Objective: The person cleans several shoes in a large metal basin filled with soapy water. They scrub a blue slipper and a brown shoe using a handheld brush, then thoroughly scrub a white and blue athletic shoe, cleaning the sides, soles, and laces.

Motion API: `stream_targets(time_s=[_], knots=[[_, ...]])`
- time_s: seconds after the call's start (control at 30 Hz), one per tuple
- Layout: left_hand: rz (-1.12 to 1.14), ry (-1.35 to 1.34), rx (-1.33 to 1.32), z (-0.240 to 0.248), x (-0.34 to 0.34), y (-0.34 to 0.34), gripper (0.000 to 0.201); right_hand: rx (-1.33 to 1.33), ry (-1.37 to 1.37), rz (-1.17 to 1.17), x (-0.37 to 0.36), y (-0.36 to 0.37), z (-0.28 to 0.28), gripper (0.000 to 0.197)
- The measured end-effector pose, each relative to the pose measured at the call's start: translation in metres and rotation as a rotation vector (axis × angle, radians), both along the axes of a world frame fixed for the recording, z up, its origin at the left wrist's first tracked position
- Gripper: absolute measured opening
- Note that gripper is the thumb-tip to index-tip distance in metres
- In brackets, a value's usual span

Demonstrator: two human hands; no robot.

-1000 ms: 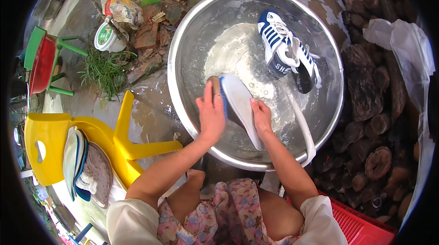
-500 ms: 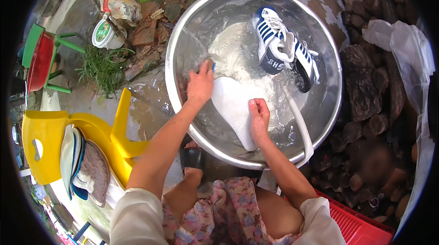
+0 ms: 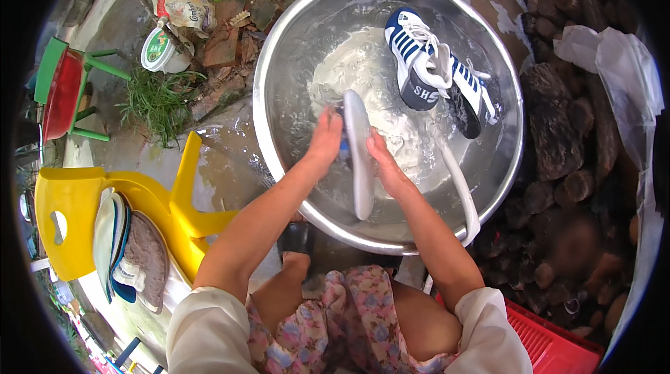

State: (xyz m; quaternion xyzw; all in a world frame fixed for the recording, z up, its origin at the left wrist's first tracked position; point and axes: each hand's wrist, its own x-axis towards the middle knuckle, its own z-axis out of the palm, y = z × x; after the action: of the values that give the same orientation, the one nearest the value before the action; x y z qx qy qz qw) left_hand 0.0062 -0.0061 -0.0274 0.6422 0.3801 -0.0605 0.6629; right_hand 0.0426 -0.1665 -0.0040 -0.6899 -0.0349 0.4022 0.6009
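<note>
A white shoe insole (image 3: 360, 165) stands nearly edge-on above the water in the large metal basin (image 3: 263, 116). My right hand (image 3: 388, 165) closes on its right side. Against the opposite face is my left hand (image 3: 325, 138), closed around a small scrubbing brush (image 3: 344, 146) of which only blue bits show past the fingers. Two wet white sneakers with navy stripes lie at the basin's far right: one sneaker (image 3: 416, 53) rests across the other (image 3: 474, 98).
A white hose (image 3: 459, 189) runs over the basin's near right rim into cloudy water. On the left, a yellow plastic chair (image 3: 66, 227) carries several insoles (image 3: 146, 262). Stacked logs (image 3: 558, 123) and a red plastic crate (image 3: 544, 335) are on the right.
The insole has gone from lying face-up to standing on edge. My left hand, with the brush, has come down and right against it; my right hand has shifted up its side.
</note>
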Motion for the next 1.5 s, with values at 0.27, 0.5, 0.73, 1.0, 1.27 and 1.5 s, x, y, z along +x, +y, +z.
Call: stream_targets(time_s=[0.27, 0.5, 0.73, 1.0, 1.27, 1.5], knots=[[-0.528, -0.395, 0.674, 0.069, -0.024, -0.067, 0.056, 0.832, 0.711, -0.282, 0.006, -0.017, 0.014, 0.075], [-0.682, -0.056, 0.980, 0.064, 0.011, -0.045, 0.052, 0.663, 0.672, -0.395, 0.007, 0.007, 0.011, 0.070], [-0.386, 0.243, 0.856, 0.010, 0.006, 0.027, 0.048, 0.501, 0.739, -0.339, 0.004, -0.006, 0.014, 0.066], [-0.754, -0.220, 0.553, 0.071, -0.028, -0.073, 0.054, 0.714, 0.770, -0.491, 0.019, -0.019, -0.019, 0.062], [-0.684, -0.241, 1.190, 0.046, 0.006, -0.028, 0.049, 0.548, 0.725, -0.485, 0.015, 0.010, 0.023, 0.059], [-0.312, 0.046, 0.541, 0.013, -0.014, -0.010, 0.044, 0.618, 0.424, -0.637, 0.018, 0.006, -0.006, 0.053]])
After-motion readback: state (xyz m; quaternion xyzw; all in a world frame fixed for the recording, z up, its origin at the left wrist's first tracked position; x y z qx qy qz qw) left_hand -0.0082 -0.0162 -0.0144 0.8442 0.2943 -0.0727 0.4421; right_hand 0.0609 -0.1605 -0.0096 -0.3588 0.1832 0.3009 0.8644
